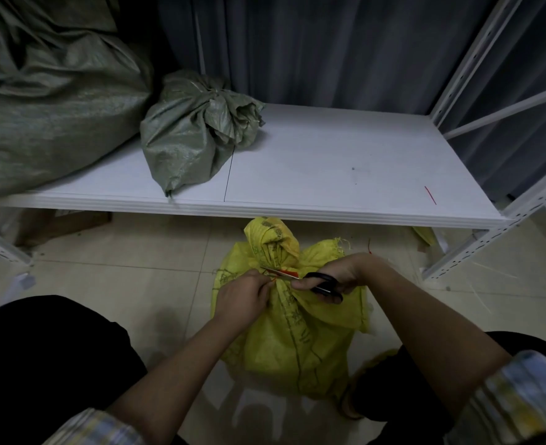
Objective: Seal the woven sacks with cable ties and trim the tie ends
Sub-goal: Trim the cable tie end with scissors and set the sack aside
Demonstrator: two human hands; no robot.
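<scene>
Left hand (242, 297) pinches the red cable tie (286, 272) tail at the neck of the yellow sack (297, 332); right hand (339, 276) grips black scissors (313, 282), fingers through the loops. Blades part-open, pointing right-to-left across the neck — tie tail sits just at their tips, beside left fingertips. Sack stands on the floor betw. the knees, directly ahead of both hands. Cut looks imminent; watch the fingertips. Beyond: white shelf (345, 175) w/ tied green sack (194, 133), cut red offcut (430, 195).

Tied yellow sack (292, 322), upright on floor
</scene>
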